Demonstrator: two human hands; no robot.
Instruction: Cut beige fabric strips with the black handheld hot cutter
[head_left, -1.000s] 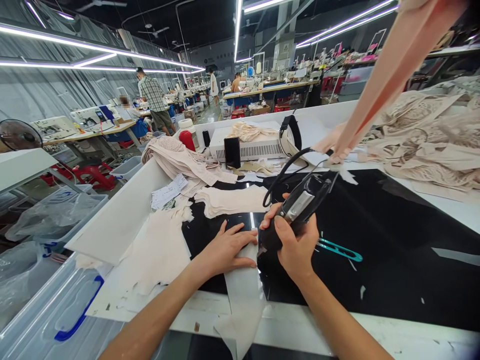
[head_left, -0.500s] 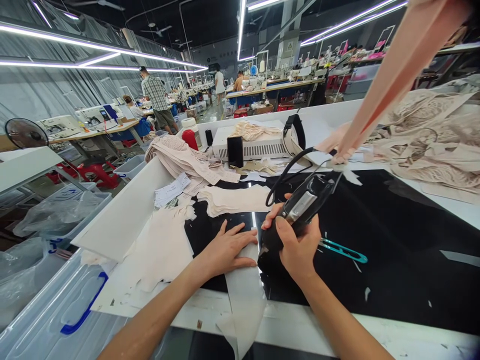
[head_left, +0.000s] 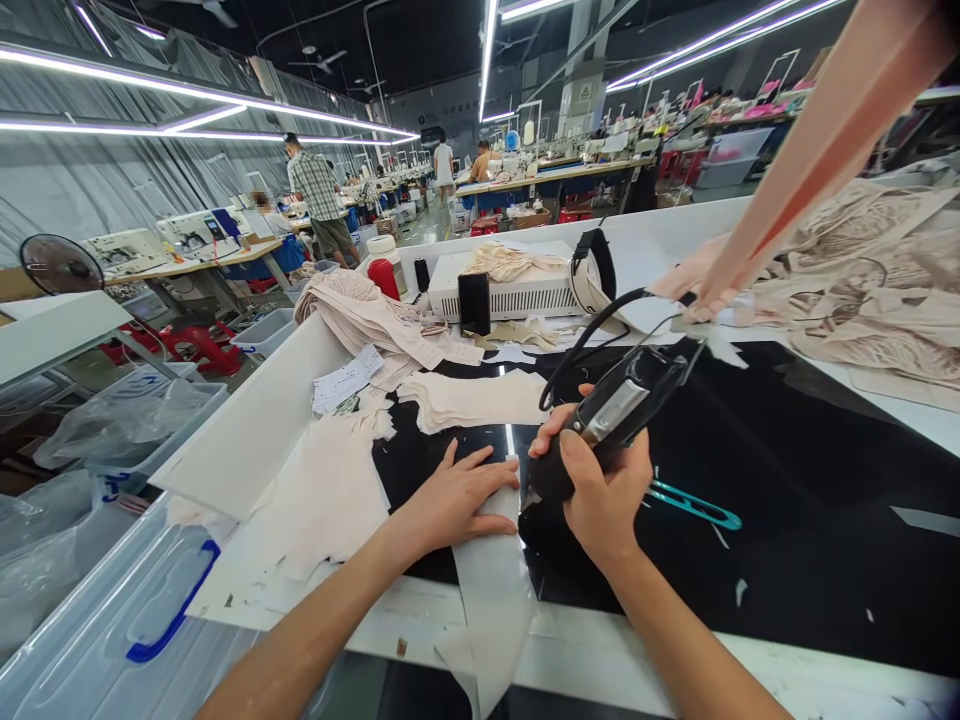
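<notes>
My left hand (head_left: 457,497) lies flat with fingers spread on a pale fabric strip (head_left: 489,590) that runs over the black worktop (head_left: 787,500) and hangs off its near edge. My right hand (head_left: 604,490) is wrapped round a black and silver corded hand tool (head_left: 611,410), its tip down at the strip's right edge beside my left fingers. The tool's black cord (head_left: 581,340) loops up and back.
Teal thread snips (head_left: 694,505) lie right of my right hand. Cut beige pieces (head_left: 472,397) and a larger pile (head_left: 322,490) sit left. A white machine box (head_left: 510,285), lace fabric (head_left: 862,290), a hanging beige strip (head_left: 810,140), clear bins (head_left: 112,620); people work far behind.
The view has shifted slightly; both hands and the tool sit a little further right and up in the picture. The hands keep the same hold on strip and tool.
</notes>
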